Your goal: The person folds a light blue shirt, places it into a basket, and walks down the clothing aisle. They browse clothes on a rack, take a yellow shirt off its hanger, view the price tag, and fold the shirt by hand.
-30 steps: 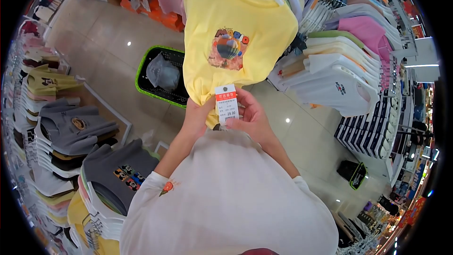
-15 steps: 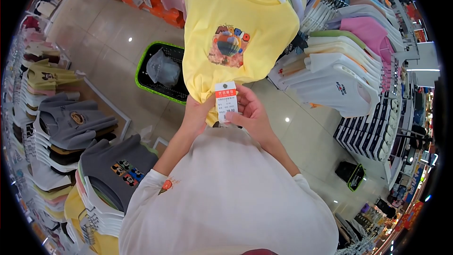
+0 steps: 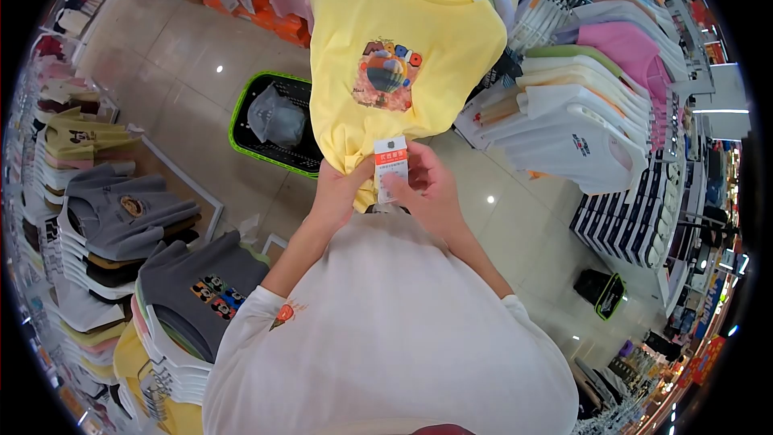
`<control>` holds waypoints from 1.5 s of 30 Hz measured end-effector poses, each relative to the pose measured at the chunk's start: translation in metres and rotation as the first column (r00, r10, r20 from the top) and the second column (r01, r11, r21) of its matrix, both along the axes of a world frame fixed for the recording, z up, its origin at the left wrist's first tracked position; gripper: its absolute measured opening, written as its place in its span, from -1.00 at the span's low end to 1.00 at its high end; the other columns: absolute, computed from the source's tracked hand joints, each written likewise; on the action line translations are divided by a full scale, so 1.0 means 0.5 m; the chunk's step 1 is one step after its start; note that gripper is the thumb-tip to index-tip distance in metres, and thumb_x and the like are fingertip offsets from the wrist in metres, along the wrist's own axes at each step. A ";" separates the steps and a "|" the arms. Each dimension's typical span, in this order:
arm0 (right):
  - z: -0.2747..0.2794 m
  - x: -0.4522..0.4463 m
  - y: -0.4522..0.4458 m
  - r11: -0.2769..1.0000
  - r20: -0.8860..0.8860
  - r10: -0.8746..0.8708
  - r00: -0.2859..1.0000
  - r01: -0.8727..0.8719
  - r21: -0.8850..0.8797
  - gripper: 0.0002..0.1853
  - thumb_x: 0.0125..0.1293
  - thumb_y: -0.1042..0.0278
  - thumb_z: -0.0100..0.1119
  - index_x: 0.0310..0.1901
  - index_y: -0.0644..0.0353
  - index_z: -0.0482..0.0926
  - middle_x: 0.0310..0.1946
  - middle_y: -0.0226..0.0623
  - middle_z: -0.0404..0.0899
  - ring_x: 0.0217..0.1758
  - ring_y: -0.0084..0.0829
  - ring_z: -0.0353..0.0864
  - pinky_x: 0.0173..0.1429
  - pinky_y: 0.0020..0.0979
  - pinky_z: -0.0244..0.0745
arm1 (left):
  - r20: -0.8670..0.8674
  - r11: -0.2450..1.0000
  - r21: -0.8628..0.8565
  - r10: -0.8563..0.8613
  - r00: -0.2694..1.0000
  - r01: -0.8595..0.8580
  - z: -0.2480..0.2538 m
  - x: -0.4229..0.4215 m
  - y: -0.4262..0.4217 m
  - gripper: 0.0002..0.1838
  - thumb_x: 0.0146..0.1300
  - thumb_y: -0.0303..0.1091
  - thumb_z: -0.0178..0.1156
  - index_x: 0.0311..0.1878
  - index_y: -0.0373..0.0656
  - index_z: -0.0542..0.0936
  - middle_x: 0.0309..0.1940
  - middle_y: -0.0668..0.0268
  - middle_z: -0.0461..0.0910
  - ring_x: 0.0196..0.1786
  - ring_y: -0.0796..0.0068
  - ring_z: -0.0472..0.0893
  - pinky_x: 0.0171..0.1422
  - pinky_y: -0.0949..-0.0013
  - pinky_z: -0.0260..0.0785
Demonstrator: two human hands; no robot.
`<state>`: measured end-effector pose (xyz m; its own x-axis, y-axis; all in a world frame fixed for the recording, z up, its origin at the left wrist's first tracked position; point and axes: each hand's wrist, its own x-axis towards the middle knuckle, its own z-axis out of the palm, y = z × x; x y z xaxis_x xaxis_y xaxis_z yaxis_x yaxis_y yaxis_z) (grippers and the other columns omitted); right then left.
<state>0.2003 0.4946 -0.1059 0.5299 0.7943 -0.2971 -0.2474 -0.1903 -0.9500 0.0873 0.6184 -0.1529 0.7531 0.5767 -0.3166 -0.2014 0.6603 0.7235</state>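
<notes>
A yellow T-shirt (image 3: 447,40) with a hot-air-balloon print hangs on a white hanger in front of me. Its lower part is bunched up in my left hand (image 3: 334,196), which is closed on the cloth. My right hand (image 3: 433,189) pinches a white and red price tag (image 3: 390,159), thumb across the tag's lower half. The tag faces up toward me, close to the left hand's fingertips. Some of its print is covered by the thumb.
A black basket with a green rim (image 3: 235,117) holding a clear plastic bag (image 3: 276,117) stands on the tiled floor (image 3: 173,72). Racks carry grey T-shirts (image 3: 121,209) at left and white T-shirts (image 3: 564,133) at right. Another basket (image 3: 609,296) sits at lower right.
The price tag has shifted slightly right and tilted, and my right thumb now covers more of its lower print. My left hand keeps hold of the T-shirt.
</notes>
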 end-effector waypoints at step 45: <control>-0.032 0.000 0.022 0.988 -0.013 -0.078 0.997 0.079 0.133 -0.62 0.45 0.45 0.16 0.25 0.32 0.48 0.07 -0.33 0.62 -0.05 -0.64 0.61 0.03 -0.54 0.53 | -0.016 1.000 -0.028 -0.012 1.000 0.012 0.014 -0.020 0.014 -0.55 0.31 -0.54 0.28 0.26 -0.26 0.47 0.11 0.26 0.62 0.09 0.48 0.64 0.15 0.37 0.54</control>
